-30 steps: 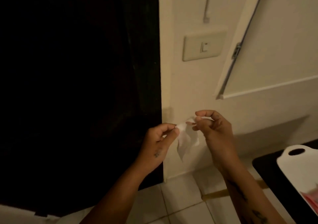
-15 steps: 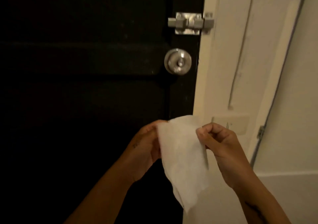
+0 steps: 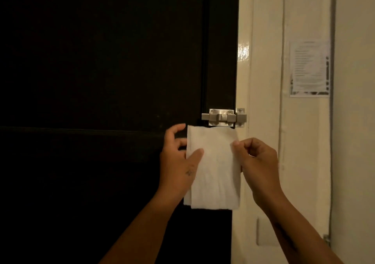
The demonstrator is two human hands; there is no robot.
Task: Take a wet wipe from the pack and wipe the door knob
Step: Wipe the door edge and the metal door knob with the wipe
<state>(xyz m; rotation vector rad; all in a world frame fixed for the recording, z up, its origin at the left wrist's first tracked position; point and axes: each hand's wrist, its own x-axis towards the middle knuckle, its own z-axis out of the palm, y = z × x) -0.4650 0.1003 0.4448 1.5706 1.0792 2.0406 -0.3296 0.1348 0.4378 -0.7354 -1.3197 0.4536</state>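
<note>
Dim, warm light fills a doorway scene, with a black door on the left side and a cream wall on the right. Nearest the camera, two bare forearms rise from the bottom edge toward the middle of the view.

The left hand (image 3: 178,162) holds the left edge of a white wet wipe (image 3: 215,168): its thumb lies flat across the front of the sheet, while its fingers (image 3: 176,129) curl behind and beside the top left corner. A small dark mark shows on the back of this hand near the thumb. The right hand (image 3: 259,162) is curled into a loose fist, pinching the wipe's right edge between thumb and fingertips.

Between the two hands the wipe hangs open as a tall, flat rectangle, slightly doubled along its lower left edge. It is spread in front of the door (image 3: 101,81), close to the door's right edge, and it hides whatever sits behind it; the door knob cannot be seen.

Just above the wipe's top edge, a silver sliding bolt latch (image 3: 223,117) spans the gap between the door and the glossy cream door frame (image 3: 243,71).

Farther right on the wall (image 3: 355,142), a printed paper notice (image 3: 310,69) is posted; its text is too blurred to read.
</note>
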